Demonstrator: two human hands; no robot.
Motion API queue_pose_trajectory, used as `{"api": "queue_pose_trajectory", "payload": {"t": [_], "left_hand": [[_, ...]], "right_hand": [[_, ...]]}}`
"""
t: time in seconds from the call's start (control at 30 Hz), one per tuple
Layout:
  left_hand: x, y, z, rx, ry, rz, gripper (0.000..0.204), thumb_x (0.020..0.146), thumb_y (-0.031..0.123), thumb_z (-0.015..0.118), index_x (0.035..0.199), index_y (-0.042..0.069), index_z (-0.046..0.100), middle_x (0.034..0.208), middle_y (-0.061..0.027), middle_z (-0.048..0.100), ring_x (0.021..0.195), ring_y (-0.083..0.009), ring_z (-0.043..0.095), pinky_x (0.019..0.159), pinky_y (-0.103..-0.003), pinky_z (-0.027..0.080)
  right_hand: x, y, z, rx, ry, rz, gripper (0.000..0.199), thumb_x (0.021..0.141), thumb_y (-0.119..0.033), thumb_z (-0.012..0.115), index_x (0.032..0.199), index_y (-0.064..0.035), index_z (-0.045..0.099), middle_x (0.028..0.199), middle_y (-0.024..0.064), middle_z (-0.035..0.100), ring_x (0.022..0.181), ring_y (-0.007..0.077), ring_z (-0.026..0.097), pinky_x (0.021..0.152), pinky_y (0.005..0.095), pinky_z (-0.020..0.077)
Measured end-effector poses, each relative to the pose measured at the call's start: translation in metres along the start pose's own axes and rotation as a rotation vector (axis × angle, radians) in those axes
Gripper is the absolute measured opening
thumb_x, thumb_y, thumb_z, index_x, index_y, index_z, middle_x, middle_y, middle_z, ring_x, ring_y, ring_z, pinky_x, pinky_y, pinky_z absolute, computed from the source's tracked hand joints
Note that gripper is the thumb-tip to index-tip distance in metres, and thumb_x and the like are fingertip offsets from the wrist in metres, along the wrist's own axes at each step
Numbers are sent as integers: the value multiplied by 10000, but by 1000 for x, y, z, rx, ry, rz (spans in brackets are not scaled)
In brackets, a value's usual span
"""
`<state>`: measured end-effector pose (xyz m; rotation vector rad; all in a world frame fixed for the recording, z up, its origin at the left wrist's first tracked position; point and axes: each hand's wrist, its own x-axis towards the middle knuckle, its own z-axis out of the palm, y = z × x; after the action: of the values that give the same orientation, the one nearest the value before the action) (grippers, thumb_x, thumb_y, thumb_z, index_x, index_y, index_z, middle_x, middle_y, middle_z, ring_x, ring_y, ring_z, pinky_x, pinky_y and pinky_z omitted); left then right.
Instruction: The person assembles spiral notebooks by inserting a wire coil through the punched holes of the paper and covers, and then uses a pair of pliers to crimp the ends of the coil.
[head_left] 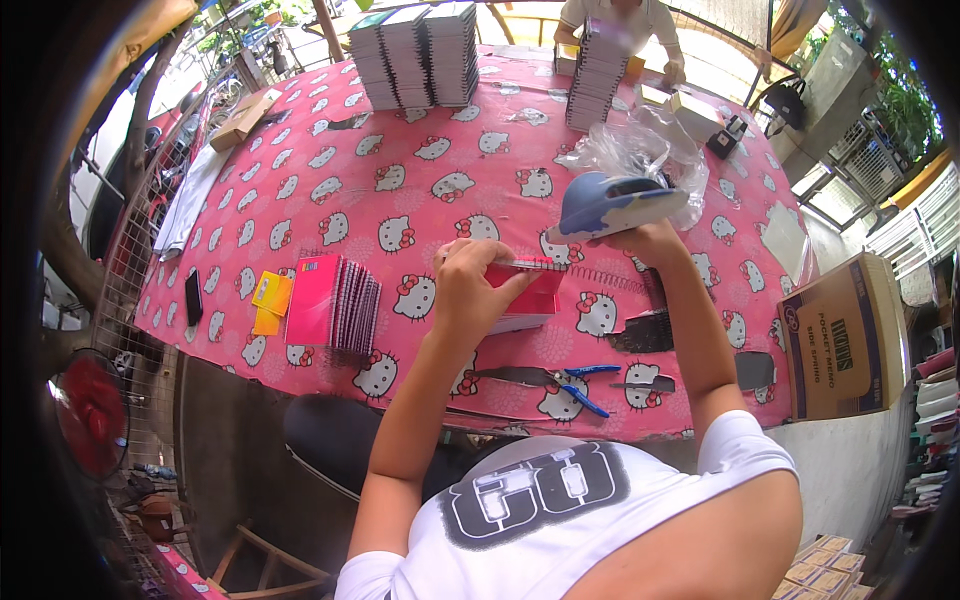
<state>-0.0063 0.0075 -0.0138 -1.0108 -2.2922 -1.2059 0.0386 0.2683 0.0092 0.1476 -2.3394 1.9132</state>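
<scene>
My left hand (470,290) grips a small red spiral notebook (528,290) held over the table, fingers curled around its left end by the wire binding. My right hand (645,240) is closed on a blue and white hand tool (612,203) raised just above and to the right of the notebook. A loose wire spiral (610,278) lies on the pink patterned tablecloth (400,170) right of the notebook. A fanned stack of pink and red notebooks (335,302) lies to my left.
Blue-handled pliers (575,385) and dark covers (645,335) lie near the table's front edge. Tall notebook stacks (415,55) stand at the far side, another stack (597,75) before a person seated opposite. A crumpled clear plastic bag (640,150), a cardboard box (845,335) at right, a phone (193,297) at left.
</scene>
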Motion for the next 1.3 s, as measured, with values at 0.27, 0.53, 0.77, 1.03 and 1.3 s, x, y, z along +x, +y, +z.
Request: {"api": "queue_pose_trajectory", "payload": {"t": [0.27, 0.53, 0.77, 1.03, 1.3], "left_hand": [[-1, 5, -3, -8, 87, 34, 265, 658, 199, 844, 854, 95, 700, 1227, -105, 567, 973, -276, 577, 932, -442, 405], [-14, -8, 9, -255, 109, -203, 282, 671, 206, 869, 862, 76, 707, 1327, -134, 437, 1058, -220, 544, 846, -347, 481], [-11, -7, 9, -314, 116, -261, 288, 655, 198, 881, 834, 64, 699, 1215, -113, 488, 1061, -204, 535, 846, -333, 467], [-17, -13, 10, -274, 98, -219, 293, 647, 198, 877, 834, 65, 696, 1186, -135, 488, 1031, -243, 537, 847, -365, 462], [-21, -13, 10, -272, 154, -155, 271, 669, 158, 864, 880, 84, 711, 1226, -115, 477, 881, -179, 584, 771, -316, 500]], "right_hand": [[-27, 130, -22, -1008, 83, -31, 414, 732, -152, 740, 1113, -35, 628, 930, 112, 665, 915, 216, 621, 837, 336, 478], [-8, -41, 34, -665, -198, -71, 213, 903, -194, 592, 987, -24, 688, 938, 134, 638, 955, 295, 609, 833, 401, 476], [-22, -39, 67, -845, 59, -322, 142, 840, -170, 649, 889, -37, 649, 862, 133, 590, 869, 340, 589, 773, 422, 471], [-27, -41, 79, -789, 122, -265, 121, 768, -128, 697, 852, -54, 649, 834, 109, 599, 795, 308, 605, 714, 410, 469], [-33, -40, 99, -845, 235, -320, 128, 761, -113, 692, 805, -39, 597, 815, 104, 589, 812, 314, 584, 736, 413, 449]]}}
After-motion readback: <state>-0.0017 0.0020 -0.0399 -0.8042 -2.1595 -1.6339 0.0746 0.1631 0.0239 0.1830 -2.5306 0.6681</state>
